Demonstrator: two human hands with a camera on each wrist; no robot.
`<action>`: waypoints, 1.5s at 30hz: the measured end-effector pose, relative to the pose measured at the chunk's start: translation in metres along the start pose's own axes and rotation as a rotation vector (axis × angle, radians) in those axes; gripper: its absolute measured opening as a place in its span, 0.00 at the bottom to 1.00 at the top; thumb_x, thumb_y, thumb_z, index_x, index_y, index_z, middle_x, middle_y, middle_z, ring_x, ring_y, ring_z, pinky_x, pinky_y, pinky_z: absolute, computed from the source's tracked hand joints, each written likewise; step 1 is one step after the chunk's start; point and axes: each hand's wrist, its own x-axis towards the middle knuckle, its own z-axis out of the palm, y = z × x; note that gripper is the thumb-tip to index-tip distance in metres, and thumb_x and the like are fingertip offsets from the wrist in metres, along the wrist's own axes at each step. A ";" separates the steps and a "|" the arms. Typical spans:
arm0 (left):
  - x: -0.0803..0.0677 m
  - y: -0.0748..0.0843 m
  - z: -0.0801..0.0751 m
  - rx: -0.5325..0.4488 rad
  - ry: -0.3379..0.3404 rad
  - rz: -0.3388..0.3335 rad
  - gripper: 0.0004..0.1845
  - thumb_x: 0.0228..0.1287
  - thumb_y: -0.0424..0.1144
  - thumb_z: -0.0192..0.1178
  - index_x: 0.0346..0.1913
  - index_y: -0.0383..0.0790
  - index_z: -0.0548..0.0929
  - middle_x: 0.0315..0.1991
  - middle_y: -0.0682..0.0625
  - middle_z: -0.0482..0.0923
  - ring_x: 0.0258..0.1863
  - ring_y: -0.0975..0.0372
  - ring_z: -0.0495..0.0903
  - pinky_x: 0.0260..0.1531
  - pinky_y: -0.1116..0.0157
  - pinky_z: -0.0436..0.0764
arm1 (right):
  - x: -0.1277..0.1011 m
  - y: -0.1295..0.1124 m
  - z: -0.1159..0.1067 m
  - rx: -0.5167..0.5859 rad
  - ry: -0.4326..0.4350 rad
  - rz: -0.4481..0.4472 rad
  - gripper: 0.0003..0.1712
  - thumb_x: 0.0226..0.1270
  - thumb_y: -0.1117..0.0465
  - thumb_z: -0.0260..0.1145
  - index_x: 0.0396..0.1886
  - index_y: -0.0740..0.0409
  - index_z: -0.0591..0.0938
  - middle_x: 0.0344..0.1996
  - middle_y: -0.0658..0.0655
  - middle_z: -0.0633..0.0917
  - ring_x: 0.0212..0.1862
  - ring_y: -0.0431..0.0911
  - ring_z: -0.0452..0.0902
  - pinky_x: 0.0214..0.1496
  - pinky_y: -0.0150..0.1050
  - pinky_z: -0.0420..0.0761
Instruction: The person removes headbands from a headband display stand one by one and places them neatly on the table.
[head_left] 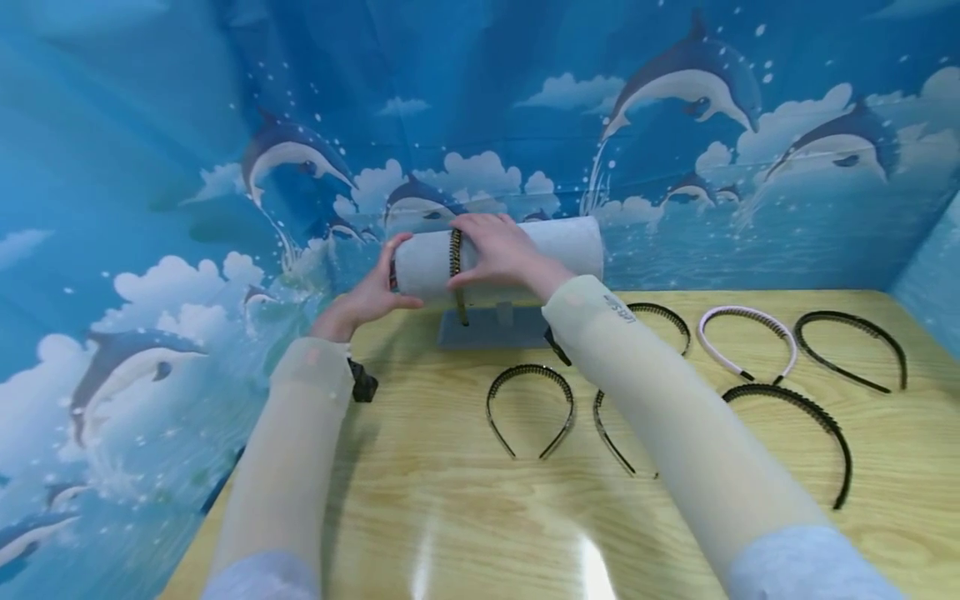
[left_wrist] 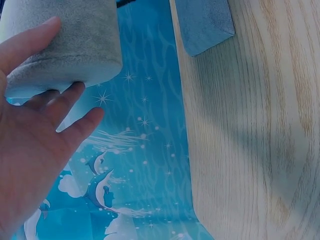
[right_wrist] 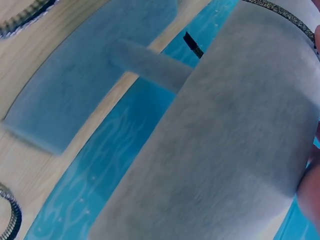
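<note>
A grey fabric-covered headband display roll (head_left: 562, 242) lies sideways on a post over a flat grey base (head_left: 487, 329). My left hand (head_left: 367, 292) holds its left end, thumb on the front side and fingers round the far side. In the left wrist view the thumb of the left hand (left_wrist: 35, 135) lies over the roll (left_wrist: 75, 40), and the little finger stands apart from it. A dark, gold-beaded headband (head_left: 455, 254) hangs over the roll. My right hand (head_left: 498, 250) reaches over the top, thumb and fingertips pinching this headband; its fingertips are barely visible in the right wrist view.
On the wooden table (head_left: 450, 500), a dark headband (head_left: 530, 368) lies in front of the stand. A lilac headband (head_left: 720, 312) and several black ones, including a toothed headband (head_left: 817, 408), lie at the right. The right arm partly covers some. A blue dolphin-print backdrop (head_left: 480, 100) surrounds the table.
</note>
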 end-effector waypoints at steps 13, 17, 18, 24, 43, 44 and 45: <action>0.004 -0.010 -0.005 -0.025 -0.018 -0.007 0.54 0.62 0.21 0.61 0.77 0.53 0.36 0.74 0.37 0.37 0.71 0.41 0.47 0.63 0.43 0.59 | -0.026 0.025 -0.010 0.007 0.013 -0.013 0.60 0.48 0.35 0.75 0.75 0.56 0.60 0.73 0.58 0.60 0.73 0.53 0.52 0.72 0.55 0.42; 0.010 -0.020 -0.007 -0.013 -0.012 0.005 0.54 0.62 0.22 0.62 0.76 0.56 0.36 0.75 0.39 0.38 0.71 0.43 0.49 0.63 0.43 0.61 | -0.038 0.036 -0.014 0.009 0.026 0.001 0.60 0.48 0.35 0.75 0.75 0.57 0.60 0.73 0.59 0.61 0.73 0.53 0.52 0.73 0.54 0.41; 0.011 -0.022 -0.007 -0.008 -0.012 0.007 0.54 0.62 0.22 0.62 0.76 0.57 0.36 0.75 0.39 0.38 0.71 0.43 0.49 0.62 0.44 0.61 | -0.041 0.038 -0.015 0.014 0.027 0.007 0.60 0.48 0.36 0.75 0.75 0.57 0.60 0.73 0.59 0.60 0.73 0.53 0.52 0.73 0.54 0.41; 0.012 -0.024 -0.006 -0.001 -0.008 0.024 0.54 0.62 0.23 0.62 0.76 0.56 0.36 0.74 0.39 0.39 0.70 0.44 0.51 0.62 0.44 0.62 | -0.057 0.054 -0.020 0.041 0.052 0.035 0.60 0.47 0.37 0.77 0.75 0.55 0.60 0.73 0.58 0.61 0.73 0.54 0.53 0.73 0.53 0.42; 0.011 -0.023 -0.006 0.014 -0.008 -0.003 0.54 0.63 0.24 0.62 0.76 0.60 0.36 0.75 0.40 0.37 0.71 0.44 0.50 0.62 0.44 0.63 | -0.097 0.092 -0.033 0.086 0.121 0.060 0.58 0.46 0.42 0.80 0.73 0.60 0.63 0.71 0.63 0.63 0.71 0.61 0.53 0.69 0.61 0.51; 0.011 -0.023 -0.006 0.016 -0.010 -0.001 0.54 0.64 0.24 0.61 0.76 0.59 0.36 0.75 0.40 0.37 0.71 0.44 0.50 0.62 0.44 0.63 | -0.097 0.093 -0.034 0.103 0.122 0.064 0.58 0.46 0.42 0.80 0.73 0.60 0.63 0.71 0.63 0.63 0.71 0.61 0.53 0.69 0.61 0.51; 0.011 -0.023 -0.006 0.017 -0.008 0.000 0.54 0.63 0.24 0.62 0.76 0.60 0.37 0.75 0.40 0.37 0.71 0.44 0.50 0.62 0.44 0.62 | -0.097 0.094 -0.034 0.122 0.121 0.072 0.58 0.47 0.42 0.79 0.73 0.59 0.62 0.71 0.63 0.62 0.71 0.61 0.52 0.69 0.61 0.52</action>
